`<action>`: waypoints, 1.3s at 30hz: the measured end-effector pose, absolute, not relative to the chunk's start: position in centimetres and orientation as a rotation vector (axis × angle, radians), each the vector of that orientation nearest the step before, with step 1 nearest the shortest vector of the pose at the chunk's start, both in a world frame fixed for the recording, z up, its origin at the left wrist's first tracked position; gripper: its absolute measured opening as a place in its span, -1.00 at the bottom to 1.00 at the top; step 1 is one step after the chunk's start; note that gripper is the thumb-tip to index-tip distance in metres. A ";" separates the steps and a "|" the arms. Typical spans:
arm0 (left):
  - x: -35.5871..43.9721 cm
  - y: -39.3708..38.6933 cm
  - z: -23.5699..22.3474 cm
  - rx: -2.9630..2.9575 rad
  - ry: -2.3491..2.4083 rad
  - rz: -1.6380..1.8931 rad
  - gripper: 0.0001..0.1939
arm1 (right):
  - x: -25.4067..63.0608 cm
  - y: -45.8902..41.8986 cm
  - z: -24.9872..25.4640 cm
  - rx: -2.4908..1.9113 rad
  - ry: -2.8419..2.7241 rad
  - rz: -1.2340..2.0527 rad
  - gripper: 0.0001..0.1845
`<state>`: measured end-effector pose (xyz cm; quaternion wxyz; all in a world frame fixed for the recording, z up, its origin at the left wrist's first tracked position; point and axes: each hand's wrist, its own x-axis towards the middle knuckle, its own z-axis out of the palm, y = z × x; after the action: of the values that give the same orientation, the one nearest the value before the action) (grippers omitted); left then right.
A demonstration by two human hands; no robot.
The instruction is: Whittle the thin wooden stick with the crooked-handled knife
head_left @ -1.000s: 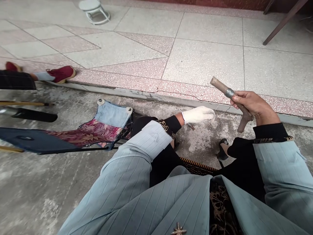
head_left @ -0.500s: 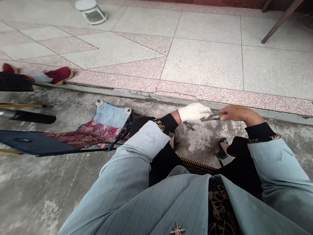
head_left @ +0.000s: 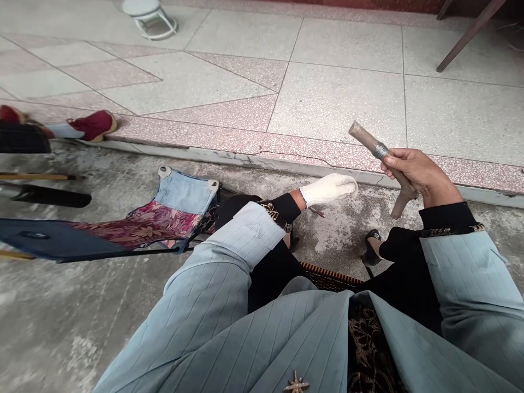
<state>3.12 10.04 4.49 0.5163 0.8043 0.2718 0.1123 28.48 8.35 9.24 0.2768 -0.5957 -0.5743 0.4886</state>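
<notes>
Here's the head view, looking out from the wearer's own head, steeply down and forward! The jacket fills six o'clock, right up close; the left hand and right hand sit at middle range, and the gaze runs out over paving to a farther stool at eleven.
</notes>
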 end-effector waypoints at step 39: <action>2.6 10.7 5.1 2.229 0.612 0.202 -0.65 | 27.2 9.3 6.2 -2.081 -2.252 0.911 -0.69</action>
<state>2.62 10.68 5.05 0.3991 0.8808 0.2417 0.0800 27.19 9.26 6.25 -0.0286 -0.6503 -0.7037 0.2847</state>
